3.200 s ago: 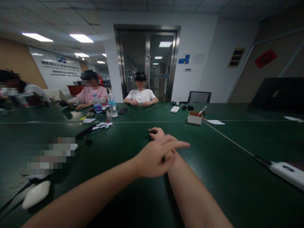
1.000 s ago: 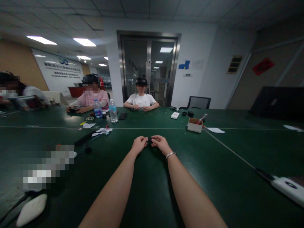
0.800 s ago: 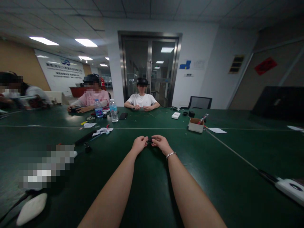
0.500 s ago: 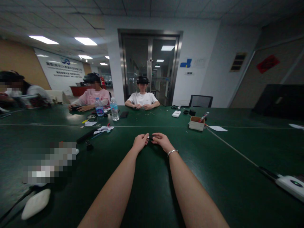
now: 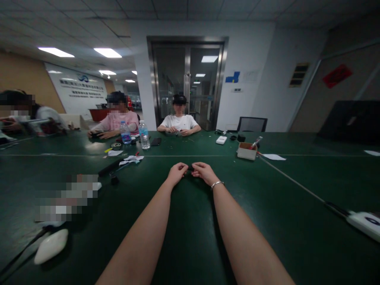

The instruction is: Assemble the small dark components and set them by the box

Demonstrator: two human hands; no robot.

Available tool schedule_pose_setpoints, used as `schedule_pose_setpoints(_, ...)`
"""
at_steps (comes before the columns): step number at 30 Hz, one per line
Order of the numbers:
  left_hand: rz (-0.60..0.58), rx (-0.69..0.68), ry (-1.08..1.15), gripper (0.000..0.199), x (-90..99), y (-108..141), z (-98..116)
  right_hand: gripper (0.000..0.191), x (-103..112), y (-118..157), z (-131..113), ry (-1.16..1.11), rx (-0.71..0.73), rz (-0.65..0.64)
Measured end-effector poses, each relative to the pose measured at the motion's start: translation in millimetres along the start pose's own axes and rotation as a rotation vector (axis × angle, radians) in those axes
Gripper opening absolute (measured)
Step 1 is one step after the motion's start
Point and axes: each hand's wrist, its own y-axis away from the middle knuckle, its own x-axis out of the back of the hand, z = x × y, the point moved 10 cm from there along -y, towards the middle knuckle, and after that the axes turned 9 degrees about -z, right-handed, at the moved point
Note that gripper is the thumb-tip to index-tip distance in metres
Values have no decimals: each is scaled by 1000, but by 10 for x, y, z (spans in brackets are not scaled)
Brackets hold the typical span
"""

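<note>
Your left grip (image 5: 177,173) and right grip (image 5: 204,171) are both closed in fingertip pinches on a small black piece (image 5: 190,168), which lies between them, near or just above the tabletop (image 5: 190,225); its exact form and any contact with the surface cannot be told. The opposed pinches probably steady it from both sides, and the inward slant of your forearms brings the fingertips together in front of you. A bracelet (image 5: 218,183) sits at your right wrist, behind the fingers. Farther out, to the left, lie a black block (image 5: 114,180) and crumpled paper (image 5: 132,159); two upright bottles (image 5: 144,138) (image 5: 125,134) stand beyond. To the right, a box (image 5: 247,152) keeps a slanted, pen-like item (image 5: 257,142) propped within its walls, likely for easy reach. A person (image 5: 179,123) sits opposite.
</note>
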Motion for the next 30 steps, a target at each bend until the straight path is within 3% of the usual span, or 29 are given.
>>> schedule_pose_setpoints(8,24,18,105,22,16,-24,-40,17,-25,-27,17,-8,-42,-31)
schedule_pose_setpoints(16,63,40,150,24,54,-8,-32,28,-63,6,-11,-18,-52,-78)
schedule_pose_setpoints(30,97,9,-3,24,85,-39,-45,26,-89,4,-18,-7,-45,-97)
